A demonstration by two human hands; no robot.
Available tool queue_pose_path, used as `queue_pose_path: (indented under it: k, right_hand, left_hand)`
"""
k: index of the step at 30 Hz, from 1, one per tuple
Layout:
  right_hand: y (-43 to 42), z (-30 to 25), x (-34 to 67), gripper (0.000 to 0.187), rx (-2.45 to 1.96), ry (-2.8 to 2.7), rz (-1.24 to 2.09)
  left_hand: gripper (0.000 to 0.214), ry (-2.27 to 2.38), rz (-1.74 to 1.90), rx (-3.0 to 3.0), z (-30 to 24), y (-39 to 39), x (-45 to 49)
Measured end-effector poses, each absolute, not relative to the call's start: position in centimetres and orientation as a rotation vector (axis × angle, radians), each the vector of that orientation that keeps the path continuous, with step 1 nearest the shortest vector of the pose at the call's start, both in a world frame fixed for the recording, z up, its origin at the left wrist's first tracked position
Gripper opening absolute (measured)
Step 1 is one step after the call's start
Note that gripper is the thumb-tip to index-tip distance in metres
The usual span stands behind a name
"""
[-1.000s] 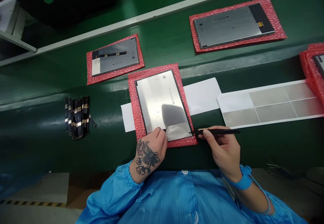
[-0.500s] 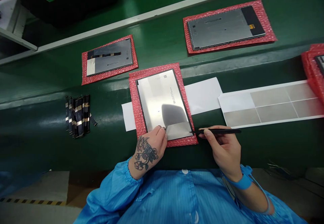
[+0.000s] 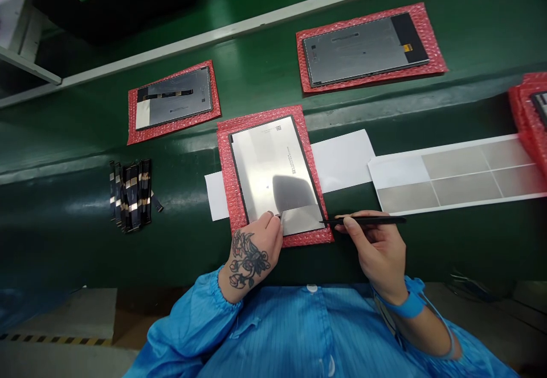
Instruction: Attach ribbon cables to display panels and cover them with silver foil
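**Grey film going down on the near end of a panel**

A flat silver rectangular display panel (image 3: 273,167) lies face-down on a red bubble-wrap mat (image 3: 260,117) at the front of the dark green work surface (image 3: 77,241); everything else is placed from this panel. On its near end sits a grey rectangular film patch (image 3: 301,220). The left hand (image 3: 253,251) is curled, its fingertips pressing the patch's left corner against the panel. The right hand (image 3: 375,247) is closed around thin black tweezers (image 3: 363,219), whose tip touches the panel's near right corner, at the patch's edge.

By the look of it, the patch is already laid in place and is being seated; its near edge looks flat, though I cannot tell whether it is fully stuck.

To the right of the panel, a long white backing sheet (image 3: 457,176) holds more grey patches, with one blank spot at its left end. A white paper sheet (image 3: 342,159) pokes out from under the mat. To the left lies a bundle of black and gold flex strips (image 3: 130,196). Beyond the panel, two more grey panels rest on red mats: one far left (image 3: 173,99), one far right (image 3: 363,48).
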State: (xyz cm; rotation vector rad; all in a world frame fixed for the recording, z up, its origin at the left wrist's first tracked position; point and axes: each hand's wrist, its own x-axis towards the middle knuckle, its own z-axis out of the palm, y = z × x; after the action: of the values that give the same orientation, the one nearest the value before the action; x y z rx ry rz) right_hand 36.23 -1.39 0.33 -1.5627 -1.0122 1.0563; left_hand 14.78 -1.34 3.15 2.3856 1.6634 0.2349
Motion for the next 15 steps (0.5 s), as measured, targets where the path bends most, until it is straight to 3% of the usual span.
queue_pose_path:
  k: [8,12,15]
  right_hand:
    - [-1.6,-0.1,36.3,0.042,-1.572,-1.003,1.064]
    - [-1.6,-0.3,36.4,0.042,-1.57,-1.006,1.058]
    - [-1.6,-0.3,36.3,0.041,-1.554,-1.018,1.043]
  left_hand:
    - [0.025,1.724,0.225,2.321,3.9,-1.6,13.3]
    - [0.023,1.746,0.569,2.403,3.6,-2.3,13.8]
    - [0.027,1.507,0.735,2.643,2.1,-2.9,16.2]
